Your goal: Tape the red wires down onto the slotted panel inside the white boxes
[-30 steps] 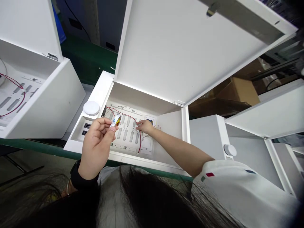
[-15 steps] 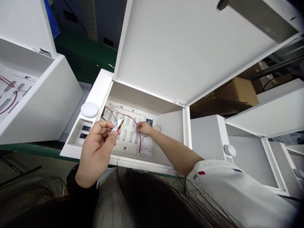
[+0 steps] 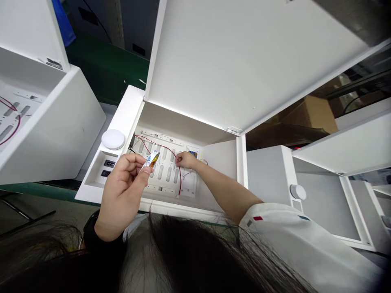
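Head view: barely a shift, your left hand stays clamped on the white-and-yellow strip above the slotted white panel, while your right hand sits down by the red wire, its grip unclear.

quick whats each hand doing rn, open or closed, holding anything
left hand: closed, pinching a small white-and-orange strip between thumb and forefinger
right hand: fingers bunched at the slotted white panel, cannot tell if holding anything
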A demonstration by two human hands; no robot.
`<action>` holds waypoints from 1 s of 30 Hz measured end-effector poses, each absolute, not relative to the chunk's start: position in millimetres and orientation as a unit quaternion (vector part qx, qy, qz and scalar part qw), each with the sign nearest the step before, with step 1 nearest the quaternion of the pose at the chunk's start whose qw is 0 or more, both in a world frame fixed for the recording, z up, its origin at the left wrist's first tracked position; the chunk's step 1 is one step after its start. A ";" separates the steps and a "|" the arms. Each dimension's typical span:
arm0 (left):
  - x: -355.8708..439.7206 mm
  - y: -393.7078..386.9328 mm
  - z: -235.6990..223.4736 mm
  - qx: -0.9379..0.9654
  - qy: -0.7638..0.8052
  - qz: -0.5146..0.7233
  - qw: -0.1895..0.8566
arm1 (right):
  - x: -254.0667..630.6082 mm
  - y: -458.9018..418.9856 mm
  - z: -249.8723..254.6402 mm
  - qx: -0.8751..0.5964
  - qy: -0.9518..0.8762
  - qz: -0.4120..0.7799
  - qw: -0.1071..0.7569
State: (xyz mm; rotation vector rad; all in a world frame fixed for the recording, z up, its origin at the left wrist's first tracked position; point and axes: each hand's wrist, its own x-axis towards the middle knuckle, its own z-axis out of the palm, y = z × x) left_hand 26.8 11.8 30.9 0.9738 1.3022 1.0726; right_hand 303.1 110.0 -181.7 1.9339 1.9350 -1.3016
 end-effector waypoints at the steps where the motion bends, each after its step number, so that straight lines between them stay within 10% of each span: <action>1: 26.8 11.7 30.9 0.414 0.553 0.456 0.561 | 301.2 108.7 -179.8 0.640 0.644 -0.416 0.055; 30: 27.7 11.8 32.8 0.409 0.561 0.456 0.557 | 284.2 98.6 -173.8 0.625 0.717 -0.289 0.107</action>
